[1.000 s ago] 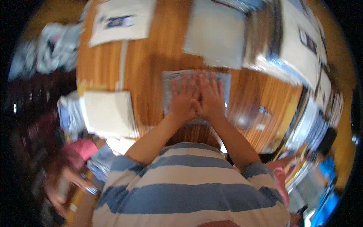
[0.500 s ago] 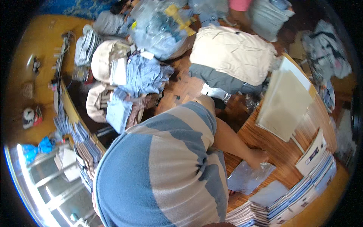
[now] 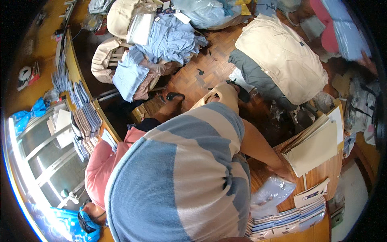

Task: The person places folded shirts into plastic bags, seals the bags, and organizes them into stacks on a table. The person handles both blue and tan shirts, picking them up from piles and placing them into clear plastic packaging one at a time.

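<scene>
My right hand (image 3: 284,175) reaches down to the wooden table (image 3: 322,177) at the lower right. It rests on the edge of a clear plastic packet (image 3: 271,193) with pale grey-blue cloth inside; its fingers are mostly hidden. My striped blue and cream shirt (image 3: 181,181) fills the middle of the view and hides my left hand. A stack of cream flat boards (image 3: 316,147) lies just beyond the packet.
Stacks of flat packed items (image 3: 290,221) line the table's near edge. On the parquet floor (image 3: 201,72) lie a pile of light-blue shirts (image 3: 169,40), a cream bundle (image 3: 282,56) and a black sandal (image 3: 175,96). A curved shelf with stacked packets (image 3: 84,117) stands at the left.
The view has swung from the table to the floor behind me. Both hands were flat on the packet; now only my right hand stays there.
</scene>
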The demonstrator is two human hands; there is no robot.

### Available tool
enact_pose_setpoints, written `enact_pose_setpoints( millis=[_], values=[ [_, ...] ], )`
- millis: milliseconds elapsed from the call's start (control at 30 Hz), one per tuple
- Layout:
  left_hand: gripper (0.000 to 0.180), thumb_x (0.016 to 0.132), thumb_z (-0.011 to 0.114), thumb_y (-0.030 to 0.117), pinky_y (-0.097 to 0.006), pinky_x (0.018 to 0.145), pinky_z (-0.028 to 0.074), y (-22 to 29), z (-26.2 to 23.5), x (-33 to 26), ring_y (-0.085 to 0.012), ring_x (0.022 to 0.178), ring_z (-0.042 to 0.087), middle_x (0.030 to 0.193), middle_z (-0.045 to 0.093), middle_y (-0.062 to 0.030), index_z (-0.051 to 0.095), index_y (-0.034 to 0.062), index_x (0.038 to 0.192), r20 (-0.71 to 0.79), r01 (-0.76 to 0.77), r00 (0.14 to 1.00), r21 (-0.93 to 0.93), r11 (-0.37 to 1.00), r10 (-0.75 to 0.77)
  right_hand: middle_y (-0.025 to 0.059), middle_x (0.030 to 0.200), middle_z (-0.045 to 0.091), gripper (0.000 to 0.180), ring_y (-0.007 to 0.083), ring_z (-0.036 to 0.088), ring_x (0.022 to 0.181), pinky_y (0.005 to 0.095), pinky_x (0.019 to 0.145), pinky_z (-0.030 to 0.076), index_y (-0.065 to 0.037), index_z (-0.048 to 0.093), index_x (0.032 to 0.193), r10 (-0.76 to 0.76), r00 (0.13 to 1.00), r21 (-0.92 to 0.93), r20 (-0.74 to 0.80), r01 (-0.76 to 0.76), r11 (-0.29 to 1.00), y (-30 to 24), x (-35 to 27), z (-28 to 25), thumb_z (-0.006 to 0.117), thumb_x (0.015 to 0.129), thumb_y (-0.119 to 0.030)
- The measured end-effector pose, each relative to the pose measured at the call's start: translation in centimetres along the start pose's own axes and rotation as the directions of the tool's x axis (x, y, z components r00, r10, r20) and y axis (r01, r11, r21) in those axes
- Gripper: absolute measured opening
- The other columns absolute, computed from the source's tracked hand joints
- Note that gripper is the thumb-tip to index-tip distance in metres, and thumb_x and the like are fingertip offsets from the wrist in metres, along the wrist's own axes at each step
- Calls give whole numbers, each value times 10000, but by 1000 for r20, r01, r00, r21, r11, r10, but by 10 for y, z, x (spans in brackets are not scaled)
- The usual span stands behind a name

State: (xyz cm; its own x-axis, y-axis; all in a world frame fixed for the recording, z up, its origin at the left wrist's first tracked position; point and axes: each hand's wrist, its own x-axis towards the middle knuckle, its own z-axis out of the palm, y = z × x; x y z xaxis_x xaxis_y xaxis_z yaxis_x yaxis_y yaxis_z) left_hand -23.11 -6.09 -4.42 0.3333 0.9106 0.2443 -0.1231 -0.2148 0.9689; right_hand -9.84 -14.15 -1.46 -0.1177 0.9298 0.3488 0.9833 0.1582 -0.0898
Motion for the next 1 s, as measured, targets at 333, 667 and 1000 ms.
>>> enact_pose_setpoints(
  millis=[333,667,1000],
  values=[
    [316,757,619,86,-487,710,531,-13,-6,-6,-353,825,674,977,709,-247,682,-76,1021,385,498,784,78,864,-487,241,1459,483,548,412,448,1354,499,1153,318,51,473,1411,-134,985,127,107,120,985,-10,-6,5,440,1046,-356],
    [260,799,593,79,-463,750,520,6,-26,-25,-293,835,666,945,724,-185,688,4,1028,392,439,823,20,898,-411,255,1513,425,545,427,400,1400,501,1179,291,64,419,1464,83,996,109,14,-84,990,-28,-40,-6,457,1064,-305],
    [846,748,810,198,-438,1063,440,41,-52,-13,-354,1277,545,1368,565,-231,390,65,1471,597,236,718,275,932,-358,212,1589,333,693,429,298,1463,508,1199,223,5,361,1516,342,934,267,101,-356,896,-1,-91,-51,538,1006,-429]
  ],
)
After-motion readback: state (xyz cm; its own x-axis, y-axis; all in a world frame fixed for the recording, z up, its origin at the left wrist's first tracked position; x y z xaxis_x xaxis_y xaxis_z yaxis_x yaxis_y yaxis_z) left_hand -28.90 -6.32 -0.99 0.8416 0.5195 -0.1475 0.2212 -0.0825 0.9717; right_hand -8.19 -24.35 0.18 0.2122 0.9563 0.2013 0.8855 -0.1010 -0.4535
